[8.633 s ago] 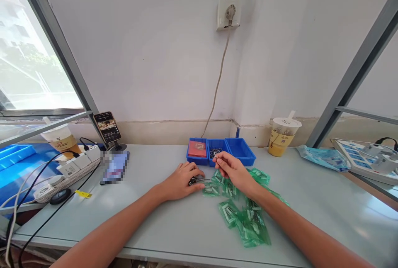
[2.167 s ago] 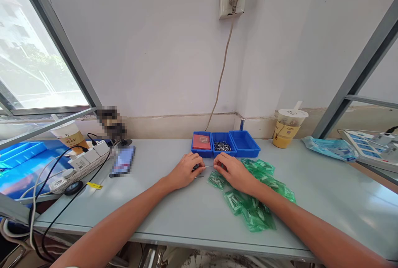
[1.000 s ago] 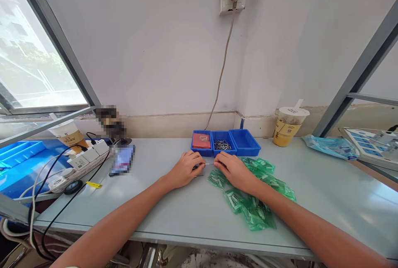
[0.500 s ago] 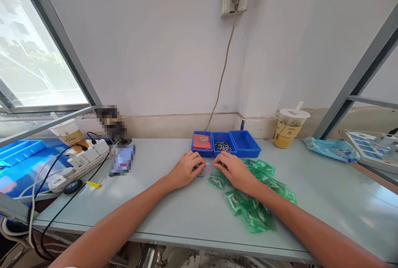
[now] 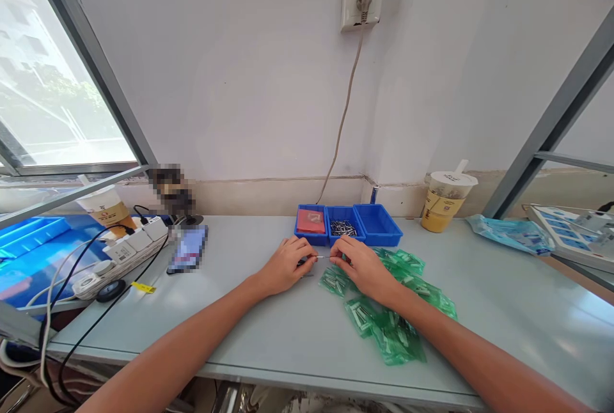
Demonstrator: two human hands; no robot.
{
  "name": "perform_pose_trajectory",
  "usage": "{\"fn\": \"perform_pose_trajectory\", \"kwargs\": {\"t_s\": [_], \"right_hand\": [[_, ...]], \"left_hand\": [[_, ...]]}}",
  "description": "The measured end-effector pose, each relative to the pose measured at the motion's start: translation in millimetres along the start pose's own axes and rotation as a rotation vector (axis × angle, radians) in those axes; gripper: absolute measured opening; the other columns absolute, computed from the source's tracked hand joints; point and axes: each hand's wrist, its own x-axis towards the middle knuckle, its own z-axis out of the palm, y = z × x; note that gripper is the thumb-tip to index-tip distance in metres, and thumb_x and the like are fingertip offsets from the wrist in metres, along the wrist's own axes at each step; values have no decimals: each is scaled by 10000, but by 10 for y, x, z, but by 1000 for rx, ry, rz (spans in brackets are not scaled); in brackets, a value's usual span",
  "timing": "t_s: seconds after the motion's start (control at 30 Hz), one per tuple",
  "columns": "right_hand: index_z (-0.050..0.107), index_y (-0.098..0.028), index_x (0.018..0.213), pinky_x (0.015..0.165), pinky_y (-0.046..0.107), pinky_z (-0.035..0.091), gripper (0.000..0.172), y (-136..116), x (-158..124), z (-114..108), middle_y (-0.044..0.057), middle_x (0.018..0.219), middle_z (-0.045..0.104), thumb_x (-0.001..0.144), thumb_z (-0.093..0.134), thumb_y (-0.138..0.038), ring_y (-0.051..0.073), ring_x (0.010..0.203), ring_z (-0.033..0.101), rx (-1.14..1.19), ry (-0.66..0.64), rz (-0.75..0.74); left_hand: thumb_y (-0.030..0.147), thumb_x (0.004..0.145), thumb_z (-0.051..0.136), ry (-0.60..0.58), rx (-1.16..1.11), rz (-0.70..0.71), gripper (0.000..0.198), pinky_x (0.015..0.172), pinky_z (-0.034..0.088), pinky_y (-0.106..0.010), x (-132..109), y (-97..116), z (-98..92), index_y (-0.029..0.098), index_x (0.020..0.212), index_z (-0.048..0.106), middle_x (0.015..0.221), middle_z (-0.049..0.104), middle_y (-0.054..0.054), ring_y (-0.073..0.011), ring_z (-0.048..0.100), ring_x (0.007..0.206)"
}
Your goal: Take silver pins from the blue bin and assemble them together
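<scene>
Both hands rest close together on the grey table (image 5: 268, 330), just in front of three small blue bins (image 5: 378, 229). My left hand (image 5: 286, 266) is closed round a small dark part. A thin metal pin (image 5: 322, 257) spans the gap between the hands, and my right hand (image 5: 362, 268) pinches its other end. The middle bin (image 5: 343, 228) holds several loose metal pins. The left bin holds a red pad (image 5: 310, 221). A heap of green plastic packets (image 5: 388, 307) lies under and beside my right forearm.
An iced drink cup (image 5: 444, 203) stands at the back right, with a blue plastic bag (image 5: 513, 234) beyond it. At left are a power strip (image 5: 125, 248) with cables, a second cup (image 5: 103, 208), a phone on a stand and blue trays. A cord hangs from the wall socket (image 5: 362, 0).
Earlier my right hand was lifted at the middle bin; it has come down to meet the left hand. Over the last second both hands have stayed almost still.
</scene>
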Motion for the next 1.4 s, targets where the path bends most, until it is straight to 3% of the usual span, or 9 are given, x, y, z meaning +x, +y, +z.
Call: {"fn": "perform_pose_trajectory", "kwargs": {"t_s": [0.27, 0.5, 0.73, 0.87, 1.03, 1.2, 1.4], "right_hand": [[554, -232, 942, 768, 329, 433, 111, -26, 3, -24, 37, 961, 626, 1036, 505, -202, 209, 867, 585, -26, -28, 19], [558, -228, 950, 779, 331, 377, 202, -31, 5, -13, 26, 959, 645, 1089, 411, -226, 198, 904, 589, -68, -51, 4], [540, -224, 882, 764, 333, 368, 332, 18, -15, 33, 21, 899, 634, 1111, 307, -282, 186, 798, 554, -16, -79, 39], [542, -221, 819, 685, 312, 371, 356, -16, 12, 16, 1, 767, 564, 1084, 378, -392, 177, 704, 503, 228, -40, 205], [543, -222, 849, 538, 259, 287, 362, -27, 67, -21, -64, 627, 406, 969, 560, -562, 127, 550, 376, 807, -12, 506], [571, -225, 912, 519, 234, 295, 375, -15, 66, -41, -64, 757, 459, 816, 795, -511, 83, 561, 383, 1102, 51, 527], [577, -218, 912, 502, 207, 309, 355, -42, 48, -69, -54, 775, 443, 845, 797, -488, 75, 591, 391, 1267, 12, 537]], "left_hand": [[322, 1080, 461, 1, 14, 17, 218, 880, 390, -356, -12, -16, 2, 220, 1018, 643, 1027, 661, -46, -209, 544, 972], [348, 1086, 445, -3, 18, 13, 256, 872, 395, -357, -17, -16, -16, 223, 1017, 658, 1022, 659, -47, -209, 542, 972], [354, 1082, 449, -11, 13, 7, 267, 877, 397, -361, -13, 2, -19, 217, 997, 661, 1021, 662, -50, -209, 547, 969], [332, 1080, 463, -8, 13, 5, 243, 869, 396, -354, -15, -22, -12, 219, 984, 655, 1016, 663, -42, -206, 556, 971], [336, 1076, 482, -6, 12, -2, 228, 876, 398, -355, -22, -54, -16, 215, 981, 651, 1038, 666, -44, -210, 564, 990], [367, 1056, 537, 2, -10, 4, 200, 889, 399, -358, -21, -70, -14, 215, 986, 646, 1036, 669, -42, -211, 570, 989], [403, 1020, 609, 14, -56, -18, 237, 856, 387, -335, -26, -81, -13, 197, 912, 564, 955, 654, -16, -193, 554, 913]]}}
